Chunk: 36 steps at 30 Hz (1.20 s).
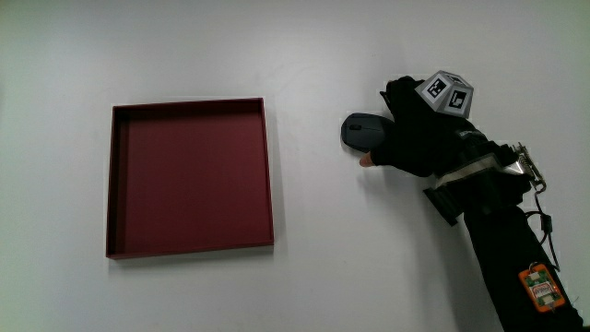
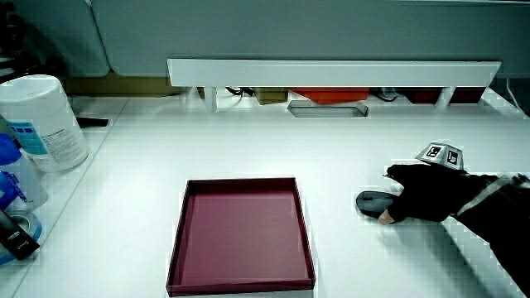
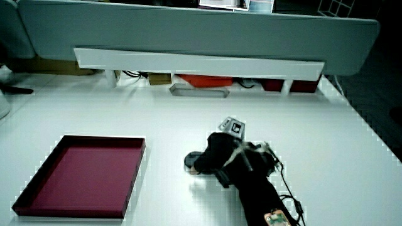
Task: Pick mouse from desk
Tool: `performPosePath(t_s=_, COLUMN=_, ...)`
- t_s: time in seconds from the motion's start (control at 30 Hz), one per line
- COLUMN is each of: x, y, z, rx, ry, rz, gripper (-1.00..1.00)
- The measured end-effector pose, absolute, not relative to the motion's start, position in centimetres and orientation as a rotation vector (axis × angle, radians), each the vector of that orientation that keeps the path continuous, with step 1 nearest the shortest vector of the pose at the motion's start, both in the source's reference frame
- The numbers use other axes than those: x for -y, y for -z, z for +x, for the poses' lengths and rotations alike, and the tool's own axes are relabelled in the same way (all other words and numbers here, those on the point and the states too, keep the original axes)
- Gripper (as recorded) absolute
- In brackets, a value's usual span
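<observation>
A dark grey mouse (image 1: 358, 131) lies on the white desk beside a dark red tray (image 1: 189, 103), with a gap of bare desk between them. The gloved hand (image 1: 410, 138) rests on the end of the mouse away from the tray. Its fingers curl over the mouse and the thumb tip presses against the side nearer the person. The patterned cube (image 1: 449, 92) sits on the back of the hand. In both side views the mouse (image 2: 371, 200) (image 3: 190, 161) stays flat on the desk, half covered by the hand (image 2: 422, 199) (image 3: 217, 157).
The red tray (image 2: 240, 183) (image 3: 103, 139) holds nothing. A white wipes canister (image 2: 45, 120) and a blue bottle (image 2: 12, 186) stand at the desk's edge in a side view. A low white shelf (image 2: 331, 70) (image 3: 198, 61) runs along the partition.
</observation>
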<state>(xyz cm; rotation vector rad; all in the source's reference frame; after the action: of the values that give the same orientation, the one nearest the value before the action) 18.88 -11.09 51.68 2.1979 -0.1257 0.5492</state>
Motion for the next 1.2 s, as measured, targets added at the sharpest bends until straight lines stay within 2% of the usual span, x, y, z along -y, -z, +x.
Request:
performPosePath(t_s=0.2, x=11.2, y=-52.5, z=18.9, rx=0.104, ry=-0.505, rz=2.201, gripper=0.0)
performPosePath(t_s=0.67, x=11.4, y=-52.4, z=18.0, rx=0.108, ry=-0.439, rz=2.229, gripper=0.61)
performPosePath(t_s=0.97, x=11.1, y=-52.2, z=17.8, rx=0.133, ry=-0.398, rz=2.307, gripper=1.0)
performPosePath(t_s=1.2, x=11.4, y=-50.9, z=17.7, rx=0.172, ry=-0.432, rz=2.338, gripper=1.0)
